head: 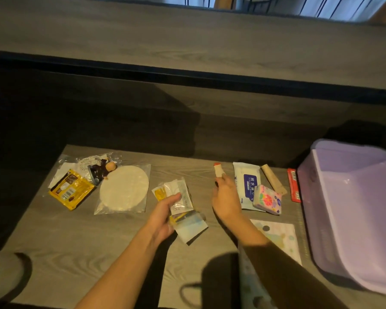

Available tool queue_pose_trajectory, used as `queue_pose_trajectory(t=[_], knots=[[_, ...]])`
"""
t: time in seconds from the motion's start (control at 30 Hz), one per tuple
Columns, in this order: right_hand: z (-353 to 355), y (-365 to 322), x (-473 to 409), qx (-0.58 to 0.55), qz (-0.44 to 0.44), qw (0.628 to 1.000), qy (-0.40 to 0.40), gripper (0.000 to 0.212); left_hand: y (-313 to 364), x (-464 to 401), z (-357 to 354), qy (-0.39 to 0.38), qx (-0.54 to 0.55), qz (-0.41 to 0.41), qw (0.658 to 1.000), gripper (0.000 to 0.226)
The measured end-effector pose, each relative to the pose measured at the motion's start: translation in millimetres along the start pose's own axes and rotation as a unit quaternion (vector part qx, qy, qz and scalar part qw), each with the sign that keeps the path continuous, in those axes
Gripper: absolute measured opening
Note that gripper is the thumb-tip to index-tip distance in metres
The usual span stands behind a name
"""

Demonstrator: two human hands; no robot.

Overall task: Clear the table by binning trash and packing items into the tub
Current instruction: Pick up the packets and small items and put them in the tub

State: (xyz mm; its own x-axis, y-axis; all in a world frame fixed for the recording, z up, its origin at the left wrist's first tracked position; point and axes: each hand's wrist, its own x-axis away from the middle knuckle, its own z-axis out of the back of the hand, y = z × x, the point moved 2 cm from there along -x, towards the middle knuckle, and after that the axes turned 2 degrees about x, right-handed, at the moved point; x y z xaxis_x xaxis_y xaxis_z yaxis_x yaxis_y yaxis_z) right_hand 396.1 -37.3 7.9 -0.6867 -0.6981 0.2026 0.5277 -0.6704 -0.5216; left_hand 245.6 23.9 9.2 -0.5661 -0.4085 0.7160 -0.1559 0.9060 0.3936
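Observation:
My left hand [165, 211] is closed on a bundle of small wrappers and sachets [183, 204] in the middle of the grey wooden table [80, 248]. To its right, my right hand [225, 198] pinches a small beige tube with an orange cap [218, 170], just off the table. The empty lilac plastic tub [366, 219] stands at the right edge. Between my right hand and the tub lie a white and blue wet-wipes pack [246, 181], a pink flowered tissue pack [268, 199], a beige stick [272, 178] and a red sachet [293, 186].
On the left lie a yellow snack packet [70, 190], a clear bag with a white round disc [124, 190] and a bagged small figurine [101, 170]. A pastel patterned sheet [281, 237] lies under my right forearm. A raised shelf [187, 47] runs behind the table.

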Motion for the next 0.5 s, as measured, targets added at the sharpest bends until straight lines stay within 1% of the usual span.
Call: queue_pose_trajectory(t=[0.1,0.23,0.33,0.5], knots=[[-3,2,-10,0.116,0.015,0.993,-0.021,0.046,-1,0,0,-0.017,0.007,0.003,1.000,0.025],[-6,1,-10,0.158,0.047,0.986,-0.022,0.043,-2,-2,0,-0.018,-0.006,-0.001,1.000,0.024],[-4,-1,-11,0.156,0.051,0.986,-0.030,0.038,-4,-5,1,-0.023,-0.023,-0.007,0.999,0.021],[12,-8,-5,0.064,0.029,0.997,-0.046,0.024,-8,-4,-6,-0.022,-0.053,-0.010,0.998,0.019]])
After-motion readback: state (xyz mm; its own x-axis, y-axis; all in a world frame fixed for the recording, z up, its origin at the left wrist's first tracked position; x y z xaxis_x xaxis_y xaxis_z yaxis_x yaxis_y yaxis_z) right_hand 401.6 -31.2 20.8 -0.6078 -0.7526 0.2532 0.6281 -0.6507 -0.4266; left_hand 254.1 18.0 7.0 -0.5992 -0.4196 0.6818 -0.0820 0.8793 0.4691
